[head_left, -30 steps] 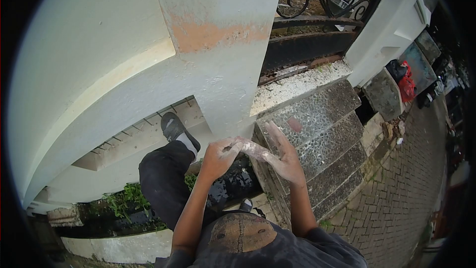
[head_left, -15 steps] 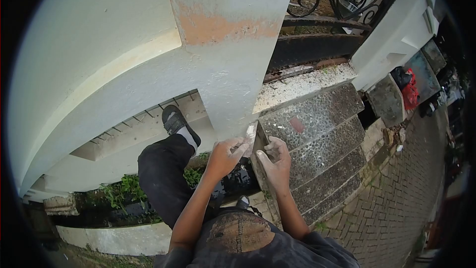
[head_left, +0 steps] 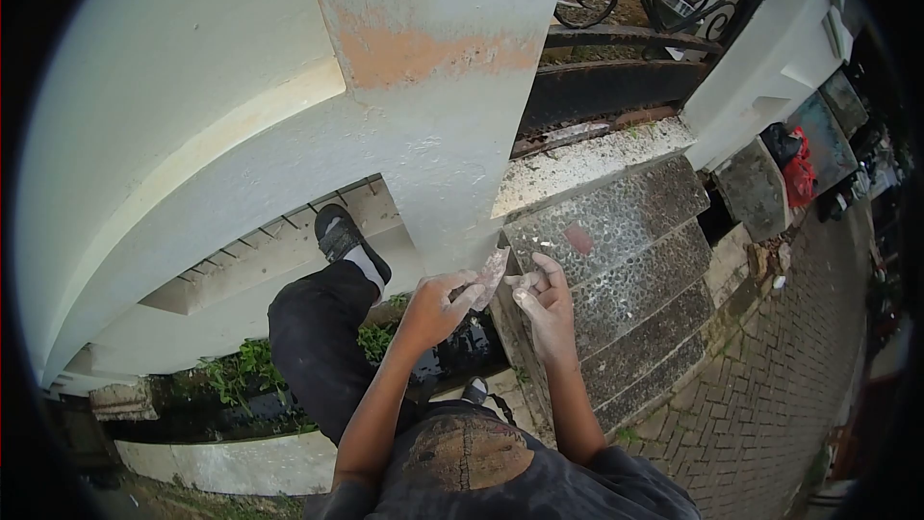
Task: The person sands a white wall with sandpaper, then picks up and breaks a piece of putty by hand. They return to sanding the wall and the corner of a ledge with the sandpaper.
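Observation:
My left hand (head_left: 438, 310) is closed, thumb and fingers pinching a small dusty sandpaper-like sheet (head_left: 494, 273). The sheet is pale, pinkish-white and tilted upward, with a ragged far end. Just to its right is my right hand (head_left: 549, 313), its fingers bent but apart, the tips close to the sheet's edge. I see nothing held in it. White dust coats both hands. Beyond them rises a white wall pillar (head_left: 433, 164) with a bare orange-brown patch (head_left: 414, 53).
My left foot in a dark sandal (head_left: 337, 234) rests on a wall ledge. Water and green plants (head_left: 236, 376) lie in a ditch below. Pebbled steps (head_left: 626, 260) lead to a black iron gate (head_left: 606, 87). Brick paving (head_left: 741, 395) and a red bag (head_left: 798, 173) are at right.
My right hand has shifted slightly right and up, and its fingers have bent more. The sheet in my left hand has turned and now leans further right.

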### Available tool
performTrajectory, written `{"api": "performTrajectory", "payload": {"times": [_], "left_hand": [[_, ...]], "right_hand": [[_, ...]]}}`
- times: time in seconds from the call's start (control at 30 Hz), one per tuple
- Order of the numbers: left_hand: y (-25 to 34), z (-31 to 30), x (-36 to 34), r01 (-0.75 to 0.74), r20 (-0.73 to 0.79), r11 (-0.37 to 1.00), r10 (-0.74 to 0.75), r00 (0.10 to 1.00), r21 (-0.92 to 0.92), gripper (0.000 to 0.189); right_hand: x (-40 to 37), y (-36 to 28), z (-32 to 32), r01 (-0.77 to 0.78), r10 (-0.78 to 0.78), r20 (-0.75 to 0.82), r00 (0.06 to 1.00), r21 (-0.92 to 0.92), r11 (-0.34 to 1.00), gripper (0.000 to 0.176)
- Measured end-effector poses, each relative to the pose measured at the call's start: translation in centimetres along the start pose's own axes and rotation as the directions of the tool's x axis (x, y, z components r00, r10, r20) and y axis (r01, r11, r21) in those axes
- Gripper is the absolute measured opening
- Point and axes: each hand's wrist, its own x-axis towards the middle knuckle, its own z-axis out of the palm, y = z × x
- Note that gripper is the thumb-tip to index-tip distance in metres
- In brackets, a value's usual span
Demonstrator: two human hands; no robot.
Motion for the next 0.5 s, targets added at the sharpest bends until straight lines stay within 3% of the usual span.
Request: {"api": "performTrajectory", "payload": {"times": [0.1, 0.13, 0.2, 0.3, 0.33, 0.43, 0.5], "left_hand": [[0.2, 0.0, -0.1, -0.015, 0.004, 1.0, 0.015, 1.0, -0.016, 0.024], [0.4, 0.0, -0.2, -0.012, 0.022, 0.999, 0.013, 1.0, -0.033, 0.024], [0.0, 0.1, -0.2, 0.025, 0.059, 0.997, -0.021, 0.998, -0.075, 0.024], [-0.3, 0.2, -0.2, 0.029, 0.054, 0.992, -0.023, 0.998, -0.12, 0.025], [-0.3, 0.1, -0.3, 0.02, 0.035, 0.991, -0.016, 0.999, -0.129, 0.025], [-0.4, 0.0, -0.5, 0.004, 0.015, 0.997, -0.003, 1.0, -0.076, 0.024], [-0.6, -0.2, -0.6, 0.01, 0.064, 0.994, -0.003, 0.998, -0.113, 0.026]], "right_hand": [[-0.4, 0.0, -0.7, 0.064, -0.069, 0.025, 0.997, 0.172, 0.983, 0.08], [-0.6, -0.6, -0.3, 0.095, -0.13, 0.151, 0.98, 0.217, 0.972, 0.086], [-0.7, -0.9, 0.7, 0.002, -0.056, 0.156, 0.986, 0.327, 0.945, 0.088], [-0.2, -0.2, 0.3, -0.072, 0.06, 0.134, 0.989, 0.086, 0.994, 0.092], [-0.1, 0.1, -0.3, -0.164, 0.158, 0.105, 0.982, 0.059, 0.985, 0.094], [-0.1, 1.0, -0.4, -0.199, 0.18, 0.111, 0.977, 0.199, 0.959, 0.087], [-1.1, 0.3, 0.4, -0.049, -0.044, 0.284, 0.958, 0.313, 0.949, 0.08]]}}
